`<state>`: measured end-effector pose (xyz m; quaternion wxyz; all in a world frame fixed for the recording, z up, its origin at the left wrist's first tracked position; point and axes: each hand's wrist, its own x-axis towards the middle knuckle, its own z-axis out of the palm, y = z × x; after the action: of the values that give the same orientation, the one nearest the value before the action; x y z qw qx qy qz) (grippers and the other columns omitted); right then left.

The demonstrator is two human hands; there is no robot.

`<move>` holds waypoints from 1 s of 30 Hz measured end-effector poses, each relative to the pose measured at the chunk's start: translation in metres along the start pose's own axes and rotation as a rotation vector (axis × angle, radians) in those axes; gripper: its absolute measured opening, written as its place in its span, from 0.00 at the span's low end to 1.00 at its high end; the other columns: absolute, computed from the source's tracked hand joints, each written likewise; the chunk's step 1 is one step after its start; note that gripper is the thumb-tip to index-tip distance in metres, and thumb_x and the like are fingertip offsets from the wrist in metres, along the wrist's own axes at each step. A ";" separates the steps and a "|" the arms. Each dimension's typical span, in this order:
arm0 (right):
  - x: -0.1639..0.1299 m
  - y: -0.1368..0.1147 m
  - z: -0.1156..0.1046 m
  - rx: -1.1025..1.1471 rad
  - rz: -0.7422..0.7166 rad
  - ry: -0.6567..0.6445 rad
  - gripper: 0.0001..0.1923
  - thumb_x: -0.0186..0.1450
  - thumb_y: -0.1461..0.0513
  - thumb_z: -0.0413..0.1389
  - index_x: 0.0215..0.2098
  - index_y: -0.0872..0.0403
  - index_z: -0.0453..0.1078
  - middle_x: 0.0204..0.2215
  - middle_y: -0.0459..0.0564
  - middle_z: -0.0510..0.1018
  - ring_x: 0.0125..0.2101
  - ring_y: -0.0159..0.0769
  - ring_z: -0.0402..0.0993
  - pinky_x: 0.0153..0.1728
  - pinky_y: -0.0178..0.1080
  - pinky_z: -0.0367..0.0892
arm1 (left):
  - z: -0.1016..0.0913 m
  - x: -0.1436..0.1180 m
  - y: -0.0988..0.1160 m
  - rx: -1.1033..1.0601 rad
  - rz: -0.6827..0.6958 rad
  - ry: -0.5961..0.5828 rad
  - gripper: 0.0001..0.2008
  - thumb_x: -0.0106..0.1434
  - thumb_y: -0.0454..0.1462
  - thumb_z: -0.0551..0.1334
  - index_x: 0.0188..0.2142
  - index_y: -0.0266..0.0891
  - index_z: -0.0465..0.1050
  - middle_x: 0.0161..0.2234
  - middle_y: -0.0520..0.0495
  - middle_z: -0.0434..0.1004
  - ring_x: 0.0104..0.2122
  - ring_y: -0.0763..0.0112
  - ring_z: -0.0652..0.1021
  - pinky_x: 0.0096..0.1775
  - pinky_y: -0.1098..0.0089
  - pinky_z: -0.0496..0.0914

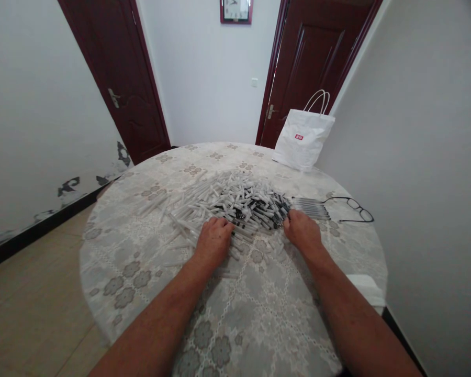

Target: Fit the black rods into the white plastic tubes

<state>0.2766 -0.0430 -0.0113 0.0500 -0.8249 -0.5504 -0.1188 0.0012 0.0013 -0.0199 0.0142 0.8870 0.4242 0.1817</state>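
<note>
A round table point(149, 272) fills most of the view, covered by a pale lace-patterned cloth with grey flower motifs. Behind it stand 2 dark red doors, one at the left point(118, 78) and one at the right point(317, 57), with a white wall between them and a framed clock point(236, 10) at the top.

At the table's far right edge a white paper bag point(303, 139) with twin handles and a small red label stands upright, leaning toward the wall.

A large heap of pen parts point(227, 201) lies at the middle of the table, pale tubes spread toward the left edge and darker pieces gathered on its right side.

The person's 2 forearms reach in from the near edge. The left hand point(214, 242) rests palm down on the near side of the heap, fingers curled into the tubes; whether it pinches any piece cannot be told. The right hand point(303, 230) lies at the heap's right end, fingers bent among the dark pieces, its grip likewise hidden.

Just beyond the right hand, a neat row of assembled pens point(312, 208) lies side by side. Beside them, toward the right edge, sit black-rimmed glasses point(355, 208).
</note>
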 end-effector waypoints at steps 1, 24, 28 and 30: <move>-0.002 0.001 -0.003 0.005 0.000 0.047 0.12 0.72 0.59 0.48 0.41 0.55 0.72 0.38 0.57 0.78 0.35 0.41 0.76 0.34 0.37 0.62 | 0.000 0.000 0.000 0.007 -0.009 0.007 0.12 0.66 0.32 0.56 0.43 0.42 0.78 0.42 0.39 0.75 0.45 0.55 0.71 0.48 0.57 0.65; -0.038 -0.014 -0.034 0.886 -0.582 0.226 0.06 0.68 0.61 0.51 0.34 0.51 0.68 0.30 0.47 0.75 0.31 0.37 0.72 0.36 0.38 0.67 | 0.008 -0.003 0.024 -0.262 0.266 0.091 0.15 0.72 0.43 0.55 0.47 0.41 0.77 0.38 0.43 0.79 0.41 0.63 0.78 0.45 0.64 0.70; -0.046 -0.026 -0.028 0.990 -0.489 0.167 0.06 0.68 0.59 0.53 0.35 0.51 0.70 0.27 0.46 0.76 0.27 0.36 0.73 0.32 0.37 0.68 | 0.016 -0.005 0.036 -0.259 0.226 0.084 0.13 0.71 0.43 0.56 0.44 0.40 0.76 0.35 0.44 0.79 0.38 0.64 0.78 0.41 0.66 0.70; -0.049 -0.035 -0.026 1.094 -0.401 0.125 0.06 0.69 0.58 0.54 0.37 0.51 0.70 0.26 0.45 0.77 0.25 0.35 0.74 0.30 0.37 0.69 | 0.014 -0.006 0.036 -0.274 0.210 0.091 0.12 0.72 0.42 0.55 0.41 0.40 0.75 0.33 0.45 0.78 0.37 0.65 0.78 0.40 0.67 0.69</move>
<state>0.2232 -0.0791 -0.0005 0.4775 -0.5502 -0.6731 0.1271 0.0297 -0.0249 -0.0287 0.0967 0.9071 0.3009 0.2781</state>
